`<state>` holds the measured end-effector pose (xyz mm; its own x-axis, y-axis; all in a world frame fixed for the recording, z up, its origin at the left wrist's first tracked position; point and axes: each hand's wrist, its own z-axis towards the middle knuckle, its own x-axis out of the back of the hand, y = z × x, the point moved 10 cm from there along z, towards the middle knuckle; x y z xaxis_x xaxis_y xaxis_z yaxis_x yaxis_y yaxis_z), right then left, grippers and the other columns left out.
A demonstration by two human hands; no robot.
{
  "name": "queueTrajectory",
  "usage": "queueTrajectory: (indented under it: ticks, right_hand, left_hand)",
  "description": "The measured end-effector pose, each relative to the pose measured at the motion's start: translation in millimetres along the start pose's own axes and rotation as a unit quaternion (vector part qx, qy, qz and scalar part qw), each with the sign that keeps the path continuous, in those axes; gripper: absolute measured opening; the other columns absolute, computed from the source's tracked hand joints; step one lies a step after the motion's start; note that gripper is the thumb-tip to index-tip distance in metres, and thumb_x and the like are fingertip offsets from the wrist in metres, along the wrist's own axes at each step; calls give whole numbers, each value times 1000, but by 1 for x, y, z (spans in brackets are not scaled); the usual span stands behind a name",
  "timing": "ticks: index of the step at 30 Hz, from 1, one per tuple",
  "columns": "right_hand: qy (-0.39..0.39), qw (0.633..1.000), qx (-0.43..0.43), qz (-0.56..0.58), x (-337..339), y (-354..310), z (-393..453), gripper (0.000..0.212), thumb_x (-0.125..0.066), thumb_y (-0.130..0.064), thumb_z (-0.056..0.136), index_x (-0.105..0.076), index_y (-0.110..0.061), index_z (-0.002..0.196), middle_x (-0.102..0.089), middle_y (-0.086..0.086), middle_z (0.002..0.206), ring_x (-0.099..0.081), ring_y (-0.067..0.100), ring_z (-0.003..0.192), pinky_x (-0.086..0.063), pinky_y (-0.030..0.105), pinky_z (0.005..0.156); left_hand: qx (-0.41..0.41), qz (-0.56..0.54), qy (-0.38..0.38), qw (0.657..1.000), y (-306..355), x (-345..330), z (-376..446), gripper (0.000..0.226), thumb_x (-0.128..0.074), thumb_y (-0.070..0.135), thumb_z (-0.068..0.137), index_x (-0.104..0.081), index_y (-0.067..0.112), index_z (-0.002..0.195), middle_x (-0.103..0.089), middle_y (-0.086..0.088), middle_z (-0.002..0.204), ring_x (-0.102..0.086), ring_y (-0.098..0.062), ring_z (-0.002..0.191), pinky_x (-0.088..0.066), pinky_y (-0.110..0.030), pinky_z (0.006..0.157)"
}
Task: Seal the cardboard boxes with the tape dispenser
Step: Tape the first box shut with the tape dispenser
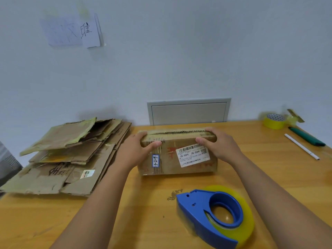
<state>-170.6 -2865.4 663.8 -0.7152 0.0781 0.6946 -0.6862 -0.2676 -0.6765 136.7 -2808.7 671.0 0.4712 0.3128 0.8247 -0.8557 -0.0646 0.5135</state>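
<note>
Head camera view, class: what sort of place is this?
Probably a small parcel-packing desk: flattened cartons stacked left, a labelled cardboard box held in both hands, a tape dispenser on the wooden table.

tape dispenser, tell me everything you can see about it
The tape dispenser is a blue plastic handheld frame with a round hub holding a roll of yellowish clear tape. It lies flat on its side on the wooden table, nearer the camera than the cardboard box. Neither of the hands touches it.
</note>
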Motion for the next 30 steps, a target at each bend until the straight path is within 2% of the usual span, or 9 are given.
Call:
queueTrajectory:
  ticks: [5,8,11,13,16,20,24,27,30]
  right_hand:
    - [12,1000,3,3,-12,5,-5,73,-69,-60,83,-44,-27,144,-56,-2,135,-52,16,114,-46,33,88]
    - [-4,1000,-6,-9,-14,5,-1,75,-68,-60,84,-43,-26,146,-54,0,138,-52,21,121,-47,37,95]
    - [-13,1000,-11,-15,-15,5,0,76,-67,-60,84,-41,-26,147,-54,1,140,-52,22,122,-46,37,94]
    - [-18,999,-15,-28,-15,4,-1,77,-65,-61,86,-39,-27,149,-52,2,142,-51,23,124,-47,38,96]
    - [-33,996,-28,-74,-17,3,-8,76,-58,-62,90,-30,-30,153,-40,4,152,-44,26,134,-45,44,103]
    - [3,992,-18,-128,-2,-5,-34,75,-54,-59,93,-23,-29,155,-23,5,160,-27,30,144,-39,50,111]
    - [16,987,48,-152,16,-24,-73,53,-53,-59,93,-51,-25,135,-54,-2,128,-47,20,121,-46,36,94]
    - [-84,983,58,-154,4,-32,-108,34,-56,-63,90,-58,-32,104,-59,-13,103,-56,6,94,-46,26,73]
    - [-172,970,34,-170,-12,-31,-140,42,-57,-69,86,-58,-31,103,-59,-14,99,-56,5,89,-52,30,76]
  left_hand:
    - [16,-20,0,1000,-7,-21,-7,93,-55,79,72,-37,30,150,-35,-6,150,-43,-25,133,-46,-42,97]
    - [-33,110,40,993,4,-9,-4,90,-37,85,77,-41,30,147,-8,1,164,-8,-26,151,-19,-50,118]
    - [-107,209,32,972,26,-18,-8,92,-15,87,79,-30,33,152,-13,0,165,1,-24,153,3,-49,121]
    - [-118,220,11,968,32,-32,-13,83,-24,84,83,-20,42,154,-19,-4,164,-8,-26,152,-6,-49,121]
    - [-111,203,27,972,35,-34,-13,67,-43,69,91,-25,46,151,-28,-7,158,-21,-28,146,-29,-46,114]
    - [-105,215,38,970,36,-28,-16,63,-47,63,93,-27,45,150,-34,-10,154,-26,-30,142,-35,-45,109]
    - [-88,224,43,970,39,-26,-27,60,-46,61,95,-26,44,150,-36,-11,151,-27,-32,140,-38,-45,106]
    - [-69,232,47,969,44,-21,-38,58,-45,59,96,-28,43,149,-39,-13,150,-31,-34,138,-39,-44,104]
    - [-65,229,50,970,49,-17,-52,56,-45,55,98,-29,39,150,-39,-15,148,-32,-36,137,-39,-45,103]
